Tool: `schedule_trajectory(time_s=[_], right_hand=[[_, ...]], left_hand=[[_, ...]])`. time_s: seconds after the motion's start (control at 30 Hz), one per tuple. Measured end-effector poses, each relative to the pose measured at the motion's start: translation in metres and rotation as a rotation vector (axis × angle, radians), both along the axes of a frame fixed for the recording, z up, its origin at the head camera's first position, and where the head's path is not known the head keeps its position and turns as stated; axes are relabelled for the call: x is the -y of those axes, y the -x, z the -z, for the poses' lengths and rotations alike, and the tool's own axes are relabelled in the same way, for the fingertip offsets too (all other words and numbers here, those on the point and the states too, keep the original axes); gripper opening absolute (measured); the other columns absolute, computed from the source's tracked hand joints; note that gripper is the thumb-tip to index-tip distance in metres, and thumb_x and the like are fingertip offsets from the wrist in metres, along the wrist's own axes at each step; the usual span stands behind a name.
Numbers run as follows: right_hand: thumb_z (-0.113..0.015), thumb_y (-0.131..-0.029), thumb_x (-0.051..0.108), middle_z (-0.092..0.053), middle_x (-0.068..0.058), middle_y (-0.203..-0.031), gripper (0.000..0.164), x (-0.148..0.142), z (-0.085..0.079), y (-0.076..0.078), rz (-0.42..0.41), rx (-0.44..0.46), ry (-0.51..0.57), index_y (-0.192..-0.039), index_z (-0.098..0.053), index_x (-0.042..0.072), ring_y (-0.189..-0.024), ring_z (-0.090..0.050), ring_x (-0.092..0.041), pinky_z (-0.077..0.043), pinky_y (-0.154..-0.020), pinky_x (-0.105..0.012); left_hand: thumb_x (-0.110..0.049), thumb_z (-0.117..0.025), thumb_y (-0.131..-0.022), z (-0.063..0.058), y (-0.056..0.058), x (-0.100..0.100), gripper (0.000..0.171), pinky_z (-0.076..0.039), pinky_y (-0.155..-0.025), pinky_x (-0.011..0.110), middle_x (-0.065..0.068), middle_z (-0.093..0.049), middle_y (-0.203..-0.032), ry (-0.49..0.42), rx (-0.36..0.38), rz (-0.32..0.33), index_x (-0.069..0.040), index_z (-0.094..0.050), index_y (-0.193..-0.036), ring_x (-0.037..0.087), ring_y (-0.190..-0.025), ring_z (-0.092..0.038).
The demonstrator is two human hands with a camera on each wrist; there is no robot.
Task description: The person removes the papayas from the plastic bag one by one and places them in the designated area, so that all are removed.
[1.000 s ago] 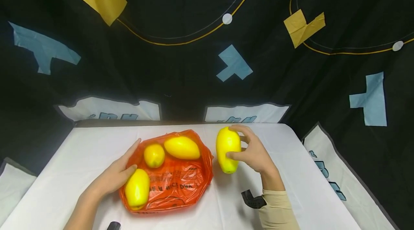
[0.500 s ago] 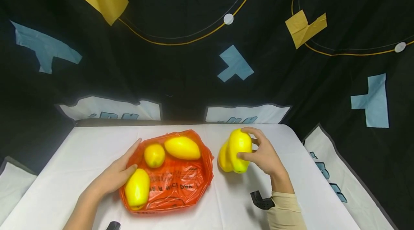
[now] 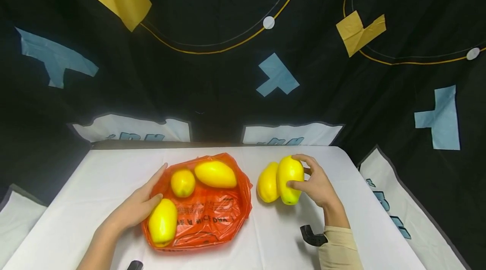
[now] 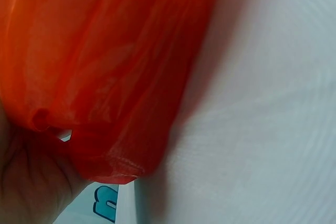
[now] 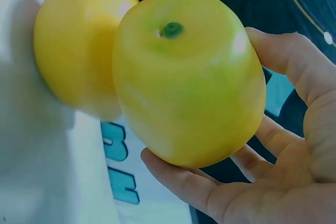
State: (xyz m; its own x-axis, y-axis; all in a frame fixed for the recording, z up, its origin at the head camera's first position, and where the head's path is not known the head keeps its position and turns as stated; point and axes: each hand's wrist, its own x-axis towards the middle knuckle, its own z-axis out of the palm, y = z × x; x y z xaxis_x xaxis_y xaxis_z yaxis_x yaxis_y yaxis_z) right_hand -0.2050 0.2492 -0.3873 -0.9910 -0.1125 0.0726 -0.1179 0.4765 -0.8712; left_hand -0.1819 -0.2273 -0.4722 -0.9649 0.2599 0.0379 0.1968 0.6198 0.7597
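A red plastic bag (image 3: 206,230) lies spread with its mouth open on the white table. Inside it are three yellow mangoes: one at the near left (image 3: 163,222), one seen end-on (image 3: 183,183) and one lying at the back (image 3: 215,174). My left hand (image 3: 133,206) holds the bag's left rim, thumb over the edge; in the left wrist view the red plastic (image 4: 105,66) hides its fingers. To the right of the bag, my right hand (image 3: 319,186) grips another mango (image 5: 189,87) between thumb and fingers. Close beside it on the left sits one more mango (image 3: 268,182).
A white cloth covers the table (image 3: 273,236). Behind it hangs a black curtain (image 3: 212,93) with taped shapes. A black strap piece (image 3: 313,236) sits at my right wrist, and a dark object (image 3: 135,265) shows at the lower left.
My right hand has moved right with its mango, bringing the mango behind it into view. My left hand and the bag have stayed put.
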Motion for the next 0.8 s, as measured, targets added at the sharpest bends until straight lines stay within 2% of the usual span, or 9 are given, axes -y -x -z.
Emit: schedule_trajectory(time_s=[0.13,0.27,0.4,0.6,0.8], right_hand=[[-0.081,-0.071,0.005,-0.033,-0.012,-0.150,0.074,-0.009,0.011,0.007,0.020,0.035,0.020,-0.139,-0.050,0.012,-0.127,-0.037,-0.046,-0.051,-0.087,-0.052],[-0.083,-0.071,0.006,-0.031,-0.007,-0.152,0.076,-0.022,0.032,0.021,0.052,0.080,0.023,-0.139,-0.051,0.018,-0.131,-0.034,-0.044,-0.050,-0.091,-0.053],[-0.084,-0.070,0.010,-0.030,-0.005,-0.153,0.076,-0.034,0.050,0.031,0.079,0.096,0.008,-0.138,-0.051,0.021,-0.132,-0.032,-0.042,-0.048,-0.093,-0.055],[-0.085,-0.069,0.011,-0.027,-0.008,-0.154,0.077,-0.040,0.062,0.035,0.110,0.122,0.022,-0.138,-0.050,0.020,-0.132,-0.032,-0.043,-0.042,-0.099,-0.061],[-0.085,-0.070,0.010,-0.026,-0.010,-0.155,0.077,-0.047,0.073,0.037,0.142,0.152,0.004,-0.138,-0.050,0.020,-0.129,-0.035,-0.042,-0.043,-0.098,-0.059]], left_hand=[[-0.011,-0.052,-0.098,0.001,0.000,0.000,0.079,-0.019,-0.107,0.071,0.018,-0.016,-0.160,0.003,0.002,-0.003,-0.037,-0.006,-0.157,0.050,-0.140,-0.021],[-0.011,-0.052,-0.098,0.001,-0.001,-0.001,0.079,-0.019,-0.107,0.071,0.018,-0.017,-0.160,0.005,0.008,-0.004,-0.036,-0.006,-0.157,0.050,-0.140,-0.021],[-0.013,-0.052,-0.098,-0.001,0.000,0.000,0.079,-0.020,-0.106,0.072,0.019,-0.018,-0.159,0.013,0.006,-0.006,-0.039,-0.005,-0.156,0.051,-0.139,-0.022],[-0.010,-0.052,-0.098,-0.002,0.001,0.002,0.080,-0.019,-0.106,0.072,0.020,-0.017,-0.159,0.017,-0.029,0.012,-0.037,-0.006,-0.157,0.052,-0.139,-0.022],[-0.009,-0.052,-0.098,0.000,0.001,0.000,0.079,-0.019,-0.107,0.071,0.020,-0.017,-0.159,0.009,-0.024,0.020,-0.036,-0.006,-0.157,0.051,-0.139,-0.022]])
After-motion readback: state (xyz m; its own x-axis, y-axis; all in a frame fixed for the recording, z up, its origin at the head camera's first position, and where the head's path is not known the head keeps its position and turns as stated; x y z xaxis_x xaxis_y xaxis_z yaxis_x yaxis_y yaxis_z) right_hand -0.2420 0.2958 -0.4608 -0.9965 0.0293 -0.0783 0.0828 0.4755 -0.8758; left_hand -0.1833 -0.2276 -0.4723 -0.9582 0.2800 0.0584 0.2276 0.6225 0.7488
